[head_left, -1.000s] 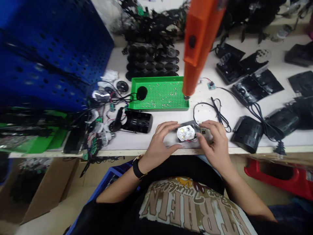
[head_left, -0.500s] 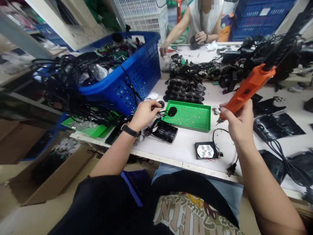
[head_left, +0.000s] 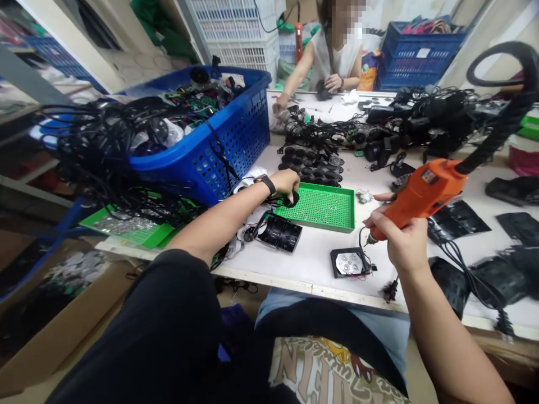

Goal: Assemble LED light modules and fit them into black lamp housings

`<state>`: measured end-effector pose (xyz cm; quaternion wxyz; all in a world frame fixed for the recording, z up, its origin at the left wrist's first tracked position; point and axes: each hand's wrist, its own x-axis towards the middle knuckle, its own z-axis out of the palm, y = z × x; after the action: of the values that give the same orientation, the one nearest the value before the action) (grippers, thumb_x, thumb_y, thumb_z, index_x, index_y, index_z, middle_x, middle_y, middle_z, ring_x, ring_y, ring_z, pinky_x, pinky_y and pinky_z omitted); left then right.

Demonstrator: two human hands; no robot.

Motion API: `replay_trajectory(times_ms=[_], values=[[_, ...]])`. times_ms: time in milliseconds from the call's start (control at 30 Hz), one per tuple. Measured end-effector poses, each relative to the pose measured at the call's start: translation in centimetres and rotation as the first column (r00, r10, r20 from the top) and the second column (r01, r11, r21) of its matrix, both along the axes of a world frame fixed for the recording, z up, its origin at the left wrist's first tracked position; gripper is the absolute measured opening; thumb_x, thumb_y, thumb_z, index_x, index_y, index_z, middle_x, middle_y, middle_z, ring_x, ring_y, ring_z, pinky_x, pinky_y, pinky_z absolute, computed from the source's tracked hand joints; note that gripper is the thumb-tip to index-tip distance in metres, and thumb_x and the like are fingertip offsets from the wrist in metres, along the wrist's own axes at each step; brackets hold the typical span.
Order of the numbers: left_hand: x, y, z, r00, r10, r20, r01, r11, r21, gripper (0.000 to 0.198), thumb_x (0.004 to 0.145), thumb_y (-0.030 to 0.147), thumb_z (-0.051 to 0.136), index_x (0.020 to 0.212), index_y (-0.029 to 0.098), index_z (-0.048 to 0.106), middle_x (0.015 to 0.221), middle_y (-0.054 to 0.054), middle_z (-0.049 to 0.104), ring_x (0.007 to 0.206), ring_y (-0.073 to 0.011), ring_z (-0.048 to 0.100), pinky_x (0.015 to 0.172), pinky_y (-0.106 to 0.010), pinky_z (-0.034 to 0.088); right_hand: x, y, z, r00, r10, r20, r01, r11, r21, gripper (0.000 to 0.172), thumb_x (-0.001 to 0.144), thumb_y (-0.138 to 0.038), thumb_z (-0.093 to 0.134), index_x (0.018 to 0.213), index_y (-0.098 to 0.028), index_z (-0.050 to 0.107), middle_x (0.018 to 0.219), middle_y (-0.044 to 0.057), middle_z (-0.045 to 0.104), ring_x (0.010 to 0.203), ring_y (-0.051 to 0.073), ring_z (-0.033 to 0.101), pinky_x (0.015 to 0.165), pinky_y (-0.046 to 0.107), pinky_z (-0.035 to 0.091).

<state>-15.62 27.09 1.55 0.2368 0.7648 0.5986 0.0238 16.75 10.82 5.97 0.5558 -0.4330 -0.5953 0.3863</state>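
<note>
My right hand (head_left: 400, 235) is wrapped round an orange electric screwdriver (head_left: 423, 193), its tip pointing down-left just above a small square LED lamp module (head_left: 348, 262) lying on the white table (head_left: 320, 249). My left hand (head_left: 288, 182) reaches to the left end of the green perforated tray (head_left: 322, 207), fingers curled on a round black part (head_left: 291, 199) with a black wire. A black ribbed housing (head_left: 280, 232) lies just in front of the tray.
A blue basket (head_left: 202, 146) full of wires and parts stands at the left. Black lamp housings and cables (head_left: 421, 126) crowd the far and right side. A stack of black moulded trays (head_left: 314, 163) sits behind the green tray. Another person (head_left: 332, 56) works at the far end.
My right hand has lowered the orange screwdriver toward the LED module. My left hand moved right from the loose wires to the black part at the tray's left end. The view shifted slightly.
</note>
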Motion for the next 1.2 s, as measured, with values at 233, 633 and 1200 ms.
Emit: replay_trajectory(times_ms=[233, 633, 1200], values=[[-0.8, -0.8, 0.1, 0.999, -0.008, 0.042, 0.008, 1.000, -0.010, 0.045, 0.038, 0.022, 0.098, 0.068, 0.019, 0.064, 0.065, 0.002, 0.063, 0.070, -0.0172, 0.054, 0.066, -0.027, 0.031, -1.3, 2.0, 0.3, 0.998, -0.004, -0.056, 0.002, 0.999, -0.042, 0.021, 0.075, -0.032, 0.075, 0.093, -0.022, 0.068, 0.066, -0.002, 0.066, 0.054, 0.016, 0.059, 0.050, 0.032, 0.046], [-2.1, -2.2, 0.9, 0.943, 0.166, 0.289, -0.145, 0.985, -0.094, 0.029, 0.064, 0.025, 0.089, 0.071, 0.017, 0.062, 0.054, 0.003, 0.059, 0.046, -0.0124, 0.051, 0.057, -0.028, 0.035, -7.0, 9.1, -1.6, 0.989, 0.065, -0.129, -0.059, 0.997, 0.052, 0.029, 0.070, -0.035, 0.071, 0.096, -0.026, 0.061, 0.063, -0.006, 0.061, 0.055, 0.016, 0.059, 0.059, 0.034, 0.051], [1.8, -17.2, 3.2, 0.379, 0.428, 0.820, -0.192, 0.904, -0.383, 0.033, 0.088, 0.037, 0.071, 0.118, 0.025, 0.065, 0.072, 0.004, 0.053, 0.053, -0.0102, 0.053, 0.044, -0.022, 0.031, -12.7, 10.7, -5.7, 0.984, 0.095, -0.151, -0.093, 0.995, 0.018, 0.051, 0.076, -0.071, 0.075, 0.097, -0.027, 0.058, 0.059, -0.007, 0.052, 0.047, 0.015, 0.053, 0.056, 0.039, 0.059]])
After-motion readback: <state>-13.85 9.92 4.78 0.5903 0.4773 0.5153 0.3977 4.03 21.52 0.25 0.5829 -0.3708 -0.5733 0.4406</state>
